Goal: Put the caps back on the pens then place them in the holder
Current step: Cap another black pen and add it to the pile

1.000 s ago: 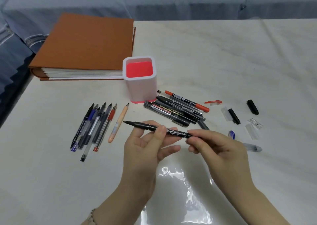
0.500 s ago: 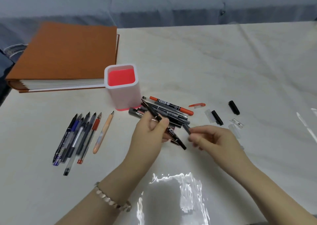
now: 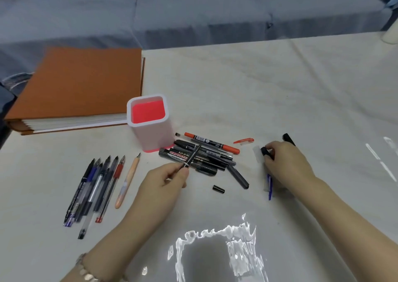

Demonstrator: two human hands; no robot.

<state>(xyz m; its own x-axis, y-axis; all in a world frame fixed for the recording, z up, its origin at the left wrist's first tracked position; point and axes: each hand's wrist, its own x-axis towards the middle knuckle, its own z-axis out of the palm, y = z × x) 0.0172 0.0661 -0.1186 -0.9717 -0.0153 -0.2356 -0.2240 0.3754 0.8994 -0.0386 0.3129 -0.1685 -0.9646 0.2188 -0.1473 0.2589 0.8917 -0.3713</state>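
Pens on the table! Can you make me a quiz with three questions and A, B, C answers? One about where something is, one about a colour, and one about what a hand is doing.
1. On which side of the holder does the orange book lie?
A. its left
B. its right
C. on top of it

2. What colour is the inside of the holder?
A. green
B. pinkish red
C. blue

3. What is the left hand doing?
A. resting flat on the book
B. lifting the holder
C. holding a thin black pen

Answers:
1 A: the book lies to the holder's left, a bit behind it.
2 B: the opening shows pinkish red inside white walls.
3 C: its fingers pinch the pen, while the right hand pinches a black cap.
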